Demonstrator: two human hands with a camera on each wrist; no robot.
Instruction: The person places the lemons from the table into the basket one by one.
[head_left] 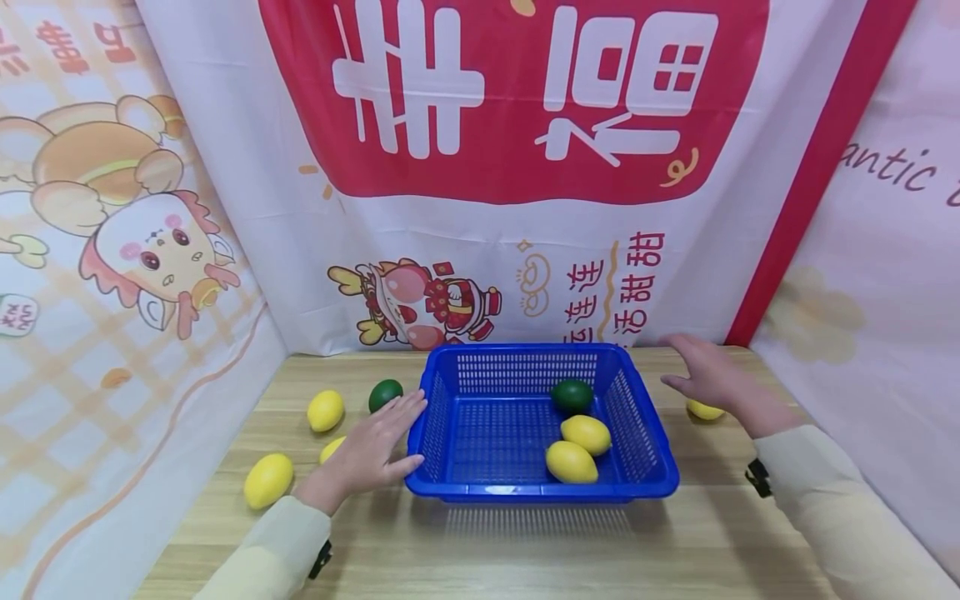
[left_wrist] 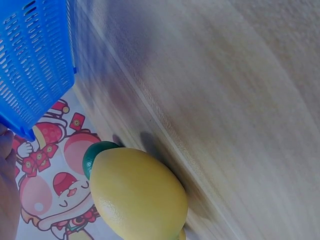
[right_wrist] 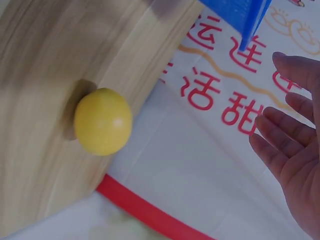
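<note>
A blue plastic basket (head_left: 540, 492) with perforated walls stands on the table. Inside its right half lie two lemons (head_left: 586, 435) and a dark green oval fruit (head_left: 572, 397). My left hand (head_left: 367, 454) is at the basket's left rim, fingers stretched out and thumb apart, seemingly touching it. My right hand (head_left: 712, 379) hovers in the air to the right of the basket, palm facing it, fingers loosely extended and holding nothing. Beneath that hand a lemon (right_wrist: 103, 121) rests on the table, partly hidden in the head view.
Left of the basket are several lemons (head_left: 326, 411) and another dark green fruit (head_left: 386, 395), some partly covered by the left hand. Printed cloth walls (head_left: 495, 250) close off the wooden table (head_left: 525, 554) at the back and both sides.
</note>
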